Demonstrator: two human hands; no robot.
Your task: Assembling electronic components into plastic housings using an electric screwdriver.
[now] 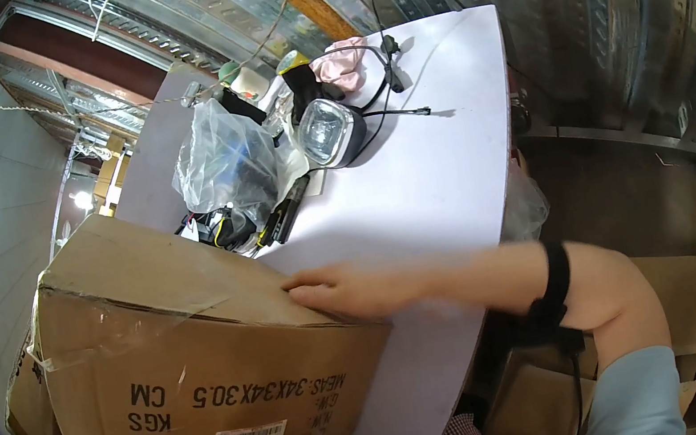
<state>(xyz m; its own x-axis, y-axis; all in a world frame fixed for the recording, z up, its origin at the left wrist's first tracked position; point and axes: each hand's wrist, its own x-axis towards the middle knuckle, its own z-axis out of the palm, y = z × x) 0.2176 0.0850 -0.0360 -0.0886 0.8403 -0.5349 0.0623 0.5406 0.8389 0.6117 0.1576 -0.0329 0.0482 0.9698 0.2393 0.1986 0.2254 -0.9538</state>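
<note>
A large brown cardboard box (164,371) fills the lower left, tilted, with dark print upside down on its side and a white label near its lower part. My right hand (341,292) reaches in from the right and lies on the box's upper edge, its fingers stretched out over the cardboard and slightly blurred. Nothing shows in its grip. A black strap (557,281) is wrapped round my right forearm. My left hand is outside the picture.
On the white table (417,198) stand a clear plastic bag (227,163), a square lamp (329,133) with black cables, a black-and-yellow tool (284,213) and a pink cloth (341,64). More cardboard boxes (683,293) lie at the right. A corrugated metal wall (553,25) rises behind.
</note>
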